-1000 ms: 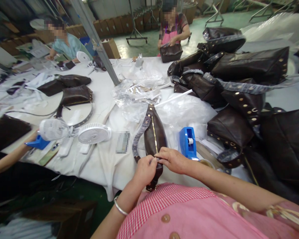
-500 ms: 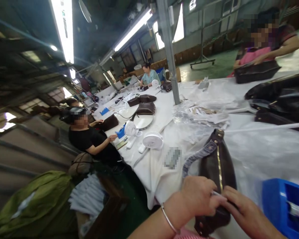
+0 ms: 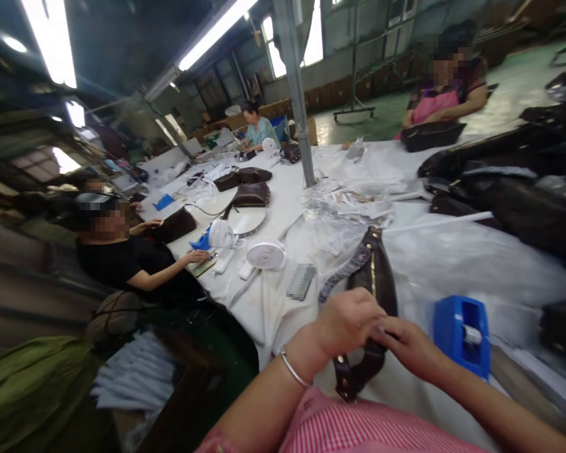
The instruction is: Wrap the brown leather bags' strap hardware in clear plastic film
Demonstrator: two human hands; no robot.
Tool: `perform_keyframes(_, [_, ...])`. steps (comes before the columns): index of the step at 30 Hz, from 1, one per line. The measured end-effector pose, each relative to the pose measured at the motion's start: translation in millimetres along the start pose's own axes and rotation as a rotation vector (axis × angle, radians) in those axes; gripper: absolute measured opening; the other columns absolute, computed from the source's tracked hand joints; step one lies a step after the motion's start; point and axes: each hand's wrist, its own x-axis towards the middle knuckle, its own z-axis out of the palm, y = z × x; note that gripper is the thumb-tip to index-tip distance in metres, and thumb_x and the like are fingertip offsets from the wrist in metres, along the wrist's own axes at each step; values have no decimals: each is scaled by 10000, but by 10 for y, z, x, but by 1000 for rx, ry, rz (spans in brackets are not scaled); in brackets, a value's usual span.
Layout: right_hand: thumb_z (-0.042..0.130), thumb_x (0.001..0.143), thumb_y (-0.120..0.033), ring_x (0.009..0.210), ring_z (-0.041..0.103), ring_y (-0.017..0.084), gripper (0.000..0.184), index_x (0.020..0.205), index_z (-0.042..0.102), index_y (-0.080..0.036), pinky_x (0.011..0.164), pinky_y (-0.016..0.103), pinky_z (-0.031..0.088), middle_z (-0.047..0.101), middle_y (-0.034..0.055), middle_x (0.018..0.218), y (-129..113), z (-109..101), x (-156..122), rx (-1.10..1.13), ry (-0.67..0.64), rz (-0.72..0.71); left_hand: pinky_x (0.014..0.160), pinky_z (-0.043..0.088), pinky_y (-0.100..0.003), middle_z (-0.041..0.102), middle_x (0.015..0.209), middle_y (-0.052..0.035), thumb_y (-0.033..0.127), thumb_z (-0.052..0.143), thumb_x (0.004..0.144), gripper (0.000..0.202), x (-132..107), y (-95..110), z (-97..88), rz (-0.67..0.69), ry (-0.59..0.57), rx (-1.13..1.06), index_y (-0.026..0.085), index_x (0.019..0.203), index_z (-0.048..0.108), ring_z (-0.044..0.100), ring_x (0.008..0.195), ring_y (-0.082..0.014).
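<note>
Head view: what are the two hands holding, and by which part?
The left hand and the right hand both grip the dark brown bag at its near end, meeting over it; the exact pinch point is hidden.

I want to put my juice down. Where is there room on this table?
The white cloth is bare between the white fan and the table's near edge. There is flat plastic sheet between the blue tape dispenser and the bag pile at right. Crowded: that pile, and where the left hand and right hand grip the dark brown bag.
</note>
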Motion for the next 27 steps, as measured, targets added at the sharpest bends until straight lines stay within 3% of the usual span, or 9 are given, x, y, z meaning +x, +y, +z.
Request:
perform_keyframes(2, [535,901,-433,781,631,214,323,791,715,-188,732,299,498,702,30,791,0,22,-25,23,66,54,759,500,-268,670,851,-50,244,554,909,140,-51,-95,57,-240,298,-202,181,859,669,617,824,-156])
perform_keyframes(4, [544,885,-416,731,611,196,320,749,698,-171,690,281,477,679,24,743,3,27,-41,47,117,94,714,495,-270,651,792,-33,283,568,898,150,-130,-213,159,-522,471,-341,172,885,669,601,760,-151])
perform_keyframes(6, [544,877,-397,693,593,178,315,712,676,-163,650,261,453,654,17,705,-6,25,-45,70,141,119,672,484,-259,640,749,-23,316,586,878,184,-219,-292,299,-668,396,-473,158,888,679,591,718,-146])
perform_keyframes(9, [548,872,-365,683,586,168,290,694,659,-163,640,250,438,646,10,689,-47,41,-33,76,153,129,638,459,-242,634,734,-13,359,613,852,244,-302,-271,523,-662,148,-584,146,926,706,569,677,-132])
perform_keyframes(12, [540,884,-373,715,608,181,289,731,673,-166,669,263,451,674,21,726,-85,85,-10,56,169,106,556,391,-224,571,631,27,398,672,792,265,-255,-160,684,-668,52,-549,147,864,713,490,581,-107])
perform_keyframes(16, [529,891,-408,726,619,197,315,731,669,-175,678,281,463,683,29,745,-113,135,-16,-9,135,81,542,370,-223,556,574,28,395,651,785,282,-68,-125,709,-773,158,-528,149,646,652,478,548,-100])
perform_keyframes(20, [527,888,-467,727,633,214,360,722,674,-183,678,286,488,687,27,727,-53,131,-76,-28,98,128,533,396,-228,514,557,32,466,573,831,344,35,-398,504,-831,355,-628,154,698,630,475,523,-105])
perform_keyframes(24, [541,867,-567,823,663,250,416,782,708,-196,727,284,525,729,38,817,101,131,-149,38,85,168,539,407,-237,450,566,44,436,421,900,346,-177,-723,269,-949,493,-492,164,756,578,451,528,-111])
perform_keyframes(27, [556,846,-599,863,669,264,428,786,718,-207,740,277,536,737,33,854,187,155,-183,45,93,203,622,441,-276,499,636,9,327,531,809,187,-517,-731,347,-991,453,-363,168,714,550,512,653,-148])
